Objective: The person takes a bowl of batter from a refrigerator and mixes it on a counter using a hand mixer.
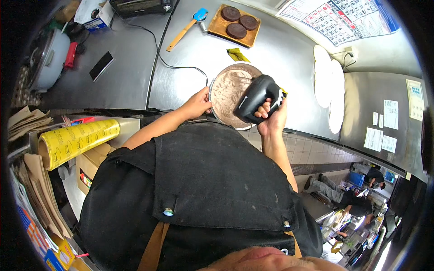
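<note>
My right hand (271, 115) grips the handle of a black electric hand mixer (254, 100), tilted over a round bowl (217, 118). Its beaters reach toward a light brown, whipped mixture (229, 86) with swirl ridges in it; the mixer's body hides most of them. Pinching the bowl's left rim is my left hand (199, 103), thumb and fingers closed on the edge. The bowl rests at the front edge of a stainless steel table (183, 88). Just behind it lies a crumpled yellow-green cloth (238, 55).
A wooden tray (217, 28) bears three dark round cakes. Beside it lies a blue spatula (186, 28) with a wooden handle. The mixer's cord (166, 62) crosses the table leftward. A phone (101, 66) and a lidded white cooker (52, 61) sit left. People (356, 200) work at lower right.
</note>
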{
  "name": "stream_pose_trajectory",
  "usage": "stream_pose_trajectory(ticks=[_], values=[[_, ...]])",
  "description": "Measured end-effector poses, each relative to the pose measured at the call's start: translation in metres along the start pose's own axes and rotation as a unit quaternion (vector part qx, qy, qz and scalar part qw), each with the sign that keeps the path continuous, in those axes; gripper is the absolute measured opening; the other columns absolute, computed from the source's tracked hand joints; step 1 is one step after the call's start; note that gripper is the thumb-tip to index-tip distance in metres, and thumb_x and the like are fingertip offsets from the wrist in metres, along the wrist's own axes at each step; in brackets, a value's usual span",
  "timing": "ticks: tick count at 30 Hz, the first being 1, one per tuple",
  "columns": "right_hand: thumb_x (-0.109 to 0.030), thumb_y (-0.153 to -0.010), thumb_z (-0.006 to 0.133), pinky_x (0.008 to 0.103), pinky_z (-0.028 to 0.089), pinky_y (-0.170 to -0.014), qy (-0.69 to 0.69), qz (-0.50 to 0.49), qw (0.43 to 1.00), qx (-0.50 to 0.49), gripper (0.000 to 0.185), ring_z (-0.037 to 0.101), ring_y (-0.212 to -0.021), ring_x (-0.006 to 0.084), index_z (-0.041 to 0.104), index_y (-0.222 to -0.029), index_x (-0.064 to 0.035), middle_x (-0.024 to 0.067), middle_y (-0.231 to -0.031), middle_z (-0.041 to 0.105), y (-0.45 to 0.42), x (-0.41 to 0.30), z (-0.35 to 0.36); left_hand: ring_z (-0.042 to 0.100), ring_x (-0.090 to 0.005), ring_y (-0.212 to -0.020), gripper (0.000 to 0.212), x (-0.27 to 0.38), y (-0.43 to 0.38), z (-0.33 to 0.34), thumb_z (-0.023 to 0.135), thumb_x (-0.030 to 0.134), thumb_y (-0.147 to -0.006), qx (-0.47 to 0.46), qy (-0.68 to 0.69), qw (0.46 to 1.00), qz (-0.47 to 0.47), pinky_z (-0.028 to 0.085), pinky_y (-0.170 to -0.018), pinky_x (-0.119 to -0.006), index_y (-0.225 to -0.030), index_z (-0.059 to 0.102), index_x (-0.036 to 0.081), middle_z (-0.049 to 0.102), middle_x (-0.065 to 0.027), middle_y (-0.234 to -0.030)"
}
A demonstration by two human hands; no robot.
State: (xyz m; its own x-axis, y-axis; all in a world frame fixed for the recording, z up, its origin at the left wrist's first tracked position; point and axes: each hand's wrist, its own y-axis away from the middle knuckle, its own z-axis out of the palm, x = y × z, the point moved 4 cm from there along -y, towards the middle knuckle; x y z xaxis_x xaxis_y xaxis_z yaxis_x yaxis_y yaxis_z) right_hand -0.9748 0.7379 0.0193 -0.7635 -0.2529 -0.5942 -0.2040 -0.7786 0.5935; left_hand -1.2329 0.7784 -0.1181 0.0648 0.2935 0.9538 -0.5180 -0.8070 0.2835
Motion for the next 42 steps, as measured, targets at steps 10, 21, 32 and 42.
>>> stream_pose_trajectory(ticks=[10, 21, 32, 42], values=[[-0.069, -0.109, 0.032, 0.0328, 0.034, -0.051, 0.146, 0.095, 0.984, -0.042, 0.066, 0.037, -0.047, 0.0142, 0.058, -0.099, -0.0087, 0.0, -0.061, 0.044, 0.014, -0.004, 0.007, 0.066, -0.0125, -0.081, 0.021, -0.007, -0.001, -0.002, 0.061, 0.004, -0.099, 0.0, 0.011, 1.0, -0.004, 0.06, -0.071, -0.028, -0.117, 0.052, 0.002, 0.062, -0.0065, -0.099], [-0.068, -0.11, 0.03, 0.033, 0.036, -0.051, 0.101, 0.024, 0.994, -0.043, 0.065, 0.038, -0.048, 0.0146, 0.057, -0.099, -0.0096, 0.0009, -0.061, 0.044, 0.008, 0.0, 0.006, 0.066, -0.0126, -0.083, 0.02, 0.0, 0.001, -0.001, 0.062, 0.004, -0.099, -0.003, 0.006, 1.0, 0.003, 0.06, -0.071, -0.028, -0.117, 0.052, 0.002, 0.062, -0.0061, -0.1], [-0.067, -0.11, 0.028, 0.0346, 0.037, -0.052, 0.029, -0.029, 0.999, -0.005, 0.066, 0.039, -0.049, 0.0162, 0.055, -0.098, -0.0086, 0.0017, -0.062, 0.044, 0.001, 0.003, 0.001, 0.065, -0.0127, -0.08, 0.021, 0.001, 0.003, -0.002, 0.062, 0.004, -0.098, -0.001, 0.005, 1.0, 0.006, 0.059, -0.071, -0.027, -0.117, 0.053, 0.002, 0.061, -0.0058, -0.098], [-0.068, -0.11, 0.029, 0.0324, 0.036, -0.051, 0.052, 0.018, 0.998, -0.028, 0.065, 0.037, -0.047, 0.0144, 0.056, -0.096, -0.0096, 0.0004, -0.061, 0.044, -0.006, -0.002, -0.004, 0.065, -0.013, -0.082, 0.021, -0.003, 0.002, -0.003, 0.062, 0.004, -0.098, 0.004, 0.01, 1.0, 0.012, 0.058, -0.07, -0.028, -0.117, 0.053, 0.002, 0.062, -0.0059, -0.098]])
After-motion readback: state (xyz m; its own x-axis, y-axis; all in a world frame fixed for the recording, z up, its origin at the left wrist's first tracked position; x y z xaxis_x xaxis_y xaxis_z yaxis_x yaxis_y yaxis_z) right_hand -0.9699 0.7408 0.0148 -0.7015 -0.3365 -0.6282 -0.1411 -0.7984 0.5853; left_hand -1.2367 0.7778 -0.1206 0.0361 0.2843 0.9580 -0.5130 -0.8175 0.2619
